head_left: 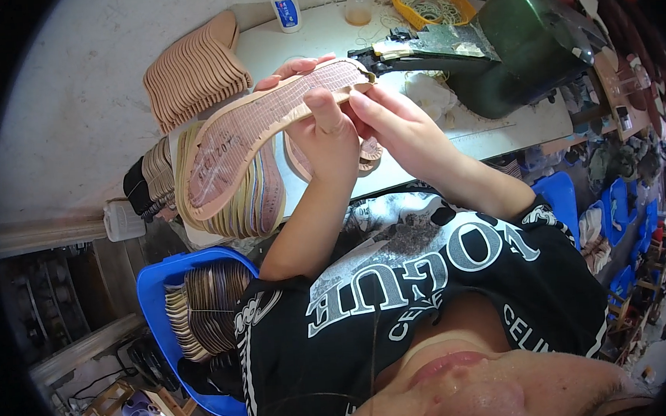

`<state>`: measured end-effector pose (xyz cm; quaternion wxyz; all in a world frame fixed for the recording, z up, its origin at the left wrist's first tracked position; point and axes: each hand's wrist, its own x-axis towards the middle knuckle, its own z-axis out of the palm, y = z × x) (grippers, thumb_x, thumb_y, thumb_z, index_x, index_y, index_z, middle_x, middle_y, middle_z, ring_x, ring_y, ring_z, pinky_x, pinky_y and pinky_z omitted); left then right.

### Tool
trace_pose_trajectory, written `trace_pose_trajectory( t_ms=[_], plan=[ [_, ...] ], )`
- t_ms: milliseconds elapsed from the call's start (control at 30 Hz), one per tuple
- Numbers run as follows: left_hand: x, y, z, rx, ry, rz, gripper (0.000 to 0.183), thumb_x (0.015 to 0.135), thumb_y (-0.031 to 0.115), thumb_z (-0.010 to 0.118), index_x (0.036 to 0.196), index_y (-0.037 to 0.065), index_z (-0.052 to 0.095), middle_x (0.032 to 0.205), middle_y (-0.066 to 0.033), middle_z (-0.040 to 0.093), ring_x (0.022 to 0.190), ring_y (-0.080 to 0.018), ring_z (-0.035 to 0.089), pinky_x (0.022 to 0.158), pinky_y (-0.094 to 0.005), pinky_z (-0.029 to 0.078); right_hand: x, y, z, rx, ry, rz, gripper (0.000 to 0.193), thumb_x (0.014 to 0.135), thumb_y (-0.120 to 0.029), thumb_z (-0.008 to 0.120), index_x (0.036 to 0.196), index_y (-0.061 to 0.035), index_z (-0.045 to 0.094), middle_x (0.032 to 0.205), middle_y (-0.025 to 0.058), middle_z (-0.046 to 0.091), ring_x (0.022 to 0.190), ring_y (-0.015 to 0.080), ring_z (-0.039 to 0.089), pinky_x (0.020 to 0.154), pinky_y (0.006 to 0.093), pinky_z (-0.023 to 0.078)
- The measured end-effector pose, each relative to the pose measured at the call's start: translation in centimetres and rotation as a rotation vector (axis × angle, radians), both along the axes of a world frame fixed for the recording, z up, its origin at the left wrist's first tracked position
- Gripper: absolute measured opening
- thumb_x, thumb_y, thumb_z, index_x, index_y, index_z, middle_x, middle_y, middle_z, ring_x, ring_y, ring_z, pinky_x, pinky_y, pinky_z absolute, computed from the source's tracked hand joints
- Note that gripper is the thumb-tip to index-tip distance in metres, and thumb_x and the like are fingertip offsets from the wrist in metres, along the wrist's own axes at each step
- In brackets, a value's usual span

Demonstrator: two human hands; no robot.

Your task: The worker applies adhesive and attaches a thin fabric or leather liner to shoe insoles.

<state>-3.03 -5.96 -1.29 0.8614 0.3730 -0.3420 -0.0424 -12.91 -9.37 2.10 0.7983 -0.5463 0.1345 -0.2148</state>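
Nearest the camera, the person's left hand [328, 136] is gripping the long pinkish-tan ribbed shoe insole with a pale leather rim [267, 128], thumb pressed on its upper face and the other fingers wrapped behind it. The right hand [392, 120] is pinching the insole's narrower end, fingertips pressed together on the rim.

The insole is being held in the air above the near edge of the white tabletop [488, 134], not resting on it. Its long axis is running from lower left to upper right, the broad rounded end pointing toward the tabletop's left edge and the narrow end pointing toward the dark green machine [521, 44].

The likely trouble: the thin sole is flexing between two grips, so an uneven pull could be creasing it or peeling the rim loose. Its low end is hanging close over the stack of similar insoles [234, 206] and could be knocking them askew.
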Motion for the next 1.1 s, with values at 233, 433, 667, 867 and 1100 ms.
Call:
trace_pose_trajectory(
  t_ms=[233, 433, 667, 867, 1100],
  plan=[
    [0.0, 1.2, -1.0, 0.240, -0.348, 0.196, 0.056, 0.091, 0.030, 0.063, 0.127, 0.000, 0.031, 0.128, -0.0173, 0.045, 0.113, -0.0236, 0.052, 0.093, -0.0315, 0.047, 2.1, -3.1, -1.6, 0.288, -0.101, -0.035, 0.024, 0.096, -0.027, 0.055, 0.102, -0.0040, 0.061, 0.091, 0.0016, 0.065, 0.079, 0.0068, 0.059, 0.073, 0.0221, 0.049],
    [1.5, 3.0, -3.1, 0.429, -0.192, -0.171, 0.045, 0.099, 0.025, 0.046, 0.132, -0.002, 0.034, 0.130, -0.0148, 0.044, 0.105, -0.0206, 0.055, 0.093, -0.0307, 0.046, 1.8, -7.6, -1.7, 0.002, 0.039, -0.027, 0.029, 0.093, -0.027, 0.060, 0.102, 0.0006, 0.066, 0.083, 0.0018, 0.066, 0.072, 0.0056, 0.060, 0.067, 0.0208, 0.049],
    [0.9, 3.8, -1.6, 0.246, 0.637, -0.852, 0.045, 0.098, 0.033, 0.049, 0.130, 0.004, 0.036, 0.115, -0.0110, 0.057, 0.101, -0.0246, 0.062, 0.087, -0.0375, 0.053, 1.1, -7.2, 0.2, -0.581, 0.297, 0.130, 0.027, 0.093, -0.026, 0.061, 0.092, -0.0008, 0.068, 0.076, -0.0027, 0.061, 0.069, 0.0026, 0.054, 0.063, 0.0198, 0.046],
    [-1.1, 3.5, -0.2, 0.361, 0.610, -0.800, 0.038, 0.100, 0.014, 0.038, 0.136, 0.005, 0.029, 0.123, -0.0190, 0.050, 0.106, -0.0320, 0.059, 0.087, -0.0440, 0.054, 0.1, -7.7, 0.7, -0.547, 0.391, 0.061, 0.025, 0.092, -0.026, 0.063, 0.092, -0.0013, 0.067, 0.074, -0.0018, 0.061, 0.069, 0.0048, 0.055, 0.062, 0.0206, 0.047],
    [-2.1, 3.3, -1.1, 0.327, 0.444, -0.741, 0.042, 0.098, 0.011, 0.040, 0.137, 0.003, 0.028, 0.126, -0.0175, 0.048, 0.116, -0.0346, 0.054, 0.084, -0.0406, 0.056, 1.1, -9.2, 2.4, -0.819, 0.445, 0.193, 0.025, 0.090, -0.026, 0.062, 0.092, -0.0015, 0.067, 0.076, 0.0018, 0.063, 0.069, 0.0081, 0.059, 0.065, 0.0235, 0.049]
  ],
)
